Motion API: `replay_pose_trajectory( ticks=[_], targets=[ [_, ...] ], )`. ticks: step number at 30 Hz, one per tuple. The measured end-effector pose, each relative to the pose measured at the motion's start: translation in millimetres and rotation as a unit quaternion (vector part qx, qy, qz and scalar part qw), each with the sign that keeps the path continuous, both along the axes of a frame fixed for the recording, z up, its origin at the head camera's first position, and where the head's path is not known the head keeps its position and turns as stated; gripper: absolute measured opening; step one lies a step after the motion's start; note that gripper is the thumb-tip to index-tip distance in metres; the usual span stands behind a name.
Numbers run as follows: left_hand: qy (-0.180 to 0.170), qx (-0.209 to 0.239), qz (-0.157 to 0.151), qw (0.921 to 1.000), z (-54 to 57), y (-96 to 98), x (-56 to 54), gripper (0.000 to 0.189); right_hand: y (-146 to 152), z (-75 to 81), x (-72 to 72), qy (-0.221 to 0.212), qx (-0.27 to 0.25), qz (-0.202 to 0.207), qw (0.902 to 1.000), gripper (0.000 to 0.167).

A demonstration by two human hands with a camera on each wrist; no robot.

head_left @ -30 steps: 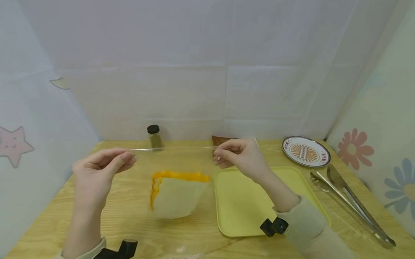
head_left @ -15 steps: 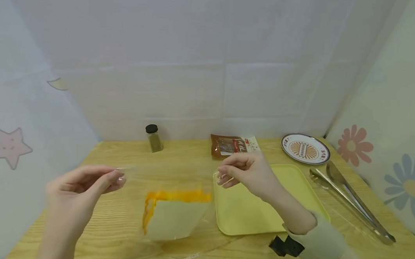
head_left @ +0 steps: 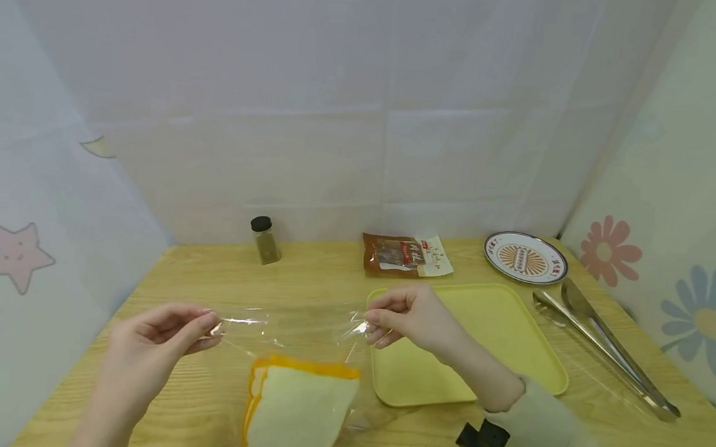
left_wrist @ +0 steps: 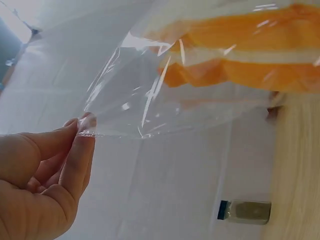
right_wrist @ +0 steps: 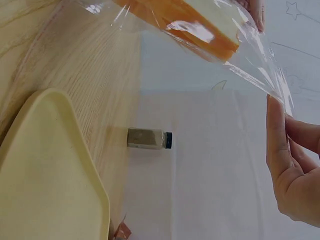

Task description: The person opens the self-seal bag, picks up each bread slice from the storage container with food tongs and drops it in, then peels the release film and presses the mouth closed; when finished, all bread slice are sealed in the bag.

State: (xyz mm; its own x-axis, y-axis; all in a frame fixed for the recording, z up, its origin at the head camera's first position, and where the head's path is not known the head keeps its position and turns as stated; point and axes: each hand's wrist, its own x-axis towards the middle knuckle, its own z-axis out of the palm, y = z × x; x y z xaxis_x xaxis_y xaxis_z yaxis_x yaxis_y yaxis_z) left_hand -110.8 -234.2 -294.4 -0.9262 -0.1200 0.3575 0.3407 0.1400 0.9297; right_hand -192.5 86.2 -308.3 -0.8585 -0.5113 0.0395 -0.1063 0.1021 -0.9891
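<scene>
A clear plastic bag (head_left: 304, 329) hangs between my two hands, held by its upper corners. Inside it, low in the bag, are pale bread slices (head_left: 299, 409) with wavy orange edges; in the left wrist view the orange edges (left_wrist: 210, 72) show as separate layers. My left hand (head_left: 153, 354) pinches one corner between thumb and fingertips. The opposite corner is pinched the same way by my right hand (head_left: 416, 321), which overlaps the yellow tray (head_left: 473, 344) in the head view. Film (right_wrist: 272, 82) stretches from the right fingertips toward the left hand.
At the back of the wooden table stand a black-capped jar (head_left: 266, 241) and a brown and white packet (head_left: 405, 255). A printed plate (head_left: 525, 258) lies back right, with metal tongs (head_left: 606, 351) in front of it. Cloth walls (head_left: 313, 147) rise behind and at both sides.
Both hands have come lower, bringing the bag and bread down in the head view. More of the bread's pale face shows, and the packet is uncovered from behind the right hand.
</scene>
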Motion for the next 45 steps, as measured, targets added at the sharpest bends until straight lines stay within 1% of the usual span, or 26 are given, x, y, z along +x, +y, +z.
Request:
replay_pose_trajectory(
  ticks=[4, 6, 7, 9, 11, 13, 16, 18, 21, 24, 28, 32, 38, 41, 45],
  targets=[
    [-0.009, -0.009, 0.003, 0.9999, -5.8, -3.7, -20.3, 0.009, -7.6, -5.5, -16.7, 0.020, 0.016, -0.013, 0.9996, 0.023],
    [-0.017, -0.036, 0.005, 0.9992, -7.3, -7.2, -30.2, 0.012, -12.7, -7.1, -25.9, 0.032, 0.028, -0.015, 0.9990, 0.020],
    [-0.025, -0.056, 0.008, 0.9981, -8.4, -9.8, -35.4, 0.014, -15.4, -8.6, -30.5, 0.033, 0.034, -0.018, 0.9987, 0.018],
    [-0.046, -0.099, 0.011, 0.9940, -12.3, -15.4, -46.5, 0.021, -20.4, -13.4, -40.1, 0.032, 0.046, -0.022, 0.9982, 0.016],
    [-0.069, -0.127, 0.007, 0.9894, -18.1, -21.4, -58.3, 0.029, -24.4, -20.9, -50.0, 0.034, 0.062, -0.027, 0.9971, 0.015],
    [-0.098, -0.132, -0.005, 0.9864, -25.8, -27.4, -70.3, 0.035, -28.1, -29.0, -59.6, 0.029, 0.075, -0.033, 0.9962, 0.014],
    [-0.138, -0.123, -0.024, 0.9825, -36.9, -34.0, -88.1, 0.038, -33.0, -40.6, -72.4, 0.023, 0.094, -0.045, 0.9943, 0.016],
    [-0.161, -0.115, -0.032, 0.9796, -43.5, -36.4, -99.5, 0.039, -36.6, -47.2, -80.0, 0.011, 0.103, -0.056, 0.9930, 0.016],
    [-0.185, -0.105, -0.040, 0.9762, -53.5, -38.0, -115.5, 0.041, -42.1, -58.2, -91.3, 0.002, 0.115, -0.075, 0.9906, 0.015],
    [-0.200, -0.106, -0.041, 0.9733, -62.9, -39.1, -128.2, 0.040, -47.6, -68.7, -101.7, -0.007, 0.132, -0.085, 0.9876, 0.012],
    [-0.203, -0.126, -0.037, 0.9703, -74.8, -39.9, -141.3, 0.037, -53.2, -79.9, -112.5, -0.012, 0.167, -0.092, 0.9816, 0.009],
    [-0.203, -0.149, -0.032, 0.9671, -82.9, -40.3, -151.0, 0.034, -57.6, -86.4, -120.0, -0.003, 0.193, -0.101, 0.9760, 0.010],
    [-0.219, -0.196, -0.009, 0.9557, -90.0, -42.3, -161.1, 0.032, -62.3, -91.5, -127.5, -0.009, 0.176, -0.121, 0.9768, 0.019],
    [-0.214, -0.211, -0.005, 0.9538, -93.6, -42.5, -166.3, 0.029, -63.2, -92.4, -129.4, -0.012, 0.174, -0.136, 0.9752, 0.022],
    [-0.194, -0.243, 0.008, 0.9503, -97.2, -41.9, -171.8, 0.024, -62.5, -91.4, -130.3, -0.008, 0.178, -0.142, 0.9737, 0.029]
  ],
)
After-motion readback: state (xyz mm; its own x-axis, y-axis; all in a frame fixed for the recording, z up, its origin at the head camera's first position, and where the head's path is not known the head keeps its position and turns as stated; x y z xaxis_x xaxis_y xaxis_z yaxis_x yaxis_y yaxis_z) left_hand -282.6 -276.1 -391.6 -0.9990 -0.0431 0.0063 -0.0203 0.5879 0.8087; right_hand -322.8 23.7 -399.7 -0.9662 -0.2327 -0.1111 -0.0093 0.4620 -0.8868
